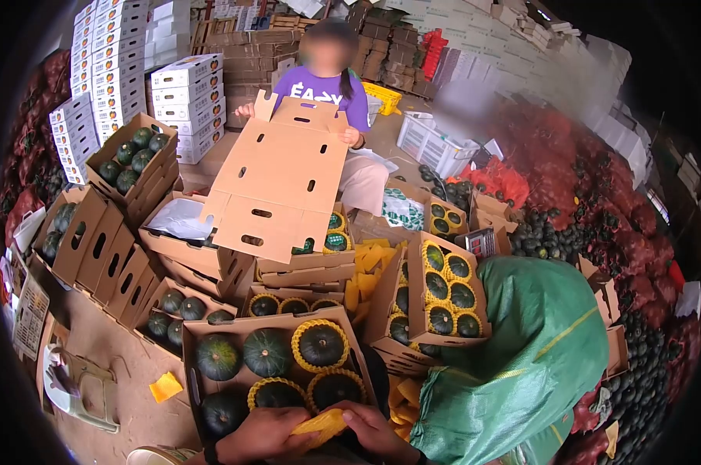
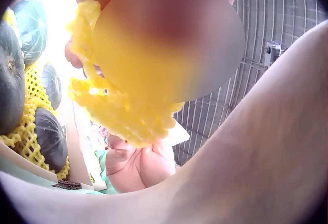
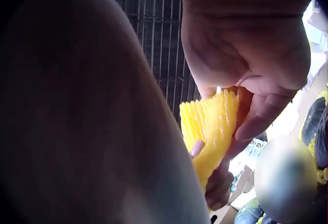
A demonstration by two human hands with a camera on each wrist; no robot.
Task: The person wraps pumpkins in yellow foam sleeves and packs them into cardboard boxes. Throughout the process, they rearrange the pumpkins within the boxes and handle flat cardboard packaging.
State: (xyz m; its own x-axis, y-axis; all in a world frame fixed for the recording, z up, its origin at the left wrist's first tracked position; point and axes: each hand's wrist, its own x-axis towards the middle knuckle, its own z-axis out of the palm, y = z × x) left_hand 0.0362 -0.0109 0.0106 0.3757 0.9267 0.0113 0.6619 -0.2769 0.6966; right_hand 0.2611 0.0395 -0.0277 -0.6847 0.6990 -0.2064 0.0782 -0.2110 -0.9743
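In the head view both hands meet over the near edge of an open cardboard box. The left hand grips one end of a yellow foam net sleeve, and the right hand pinches its other end. The right wrist view shows the flattened sleeve between the fingers. Dark green squashes fill the box; a bare squash sits at the left, while a netted squash sits at the right. In the left wrist view a blurred patch covers part of the left hand and the sleeve.
A person in a purple shirt holds a flat cardboard sheet across from me. A green sack bulges at the right. Beside it stands a box of netted squashes. A plastic stool and a loose yellow net are at the left.
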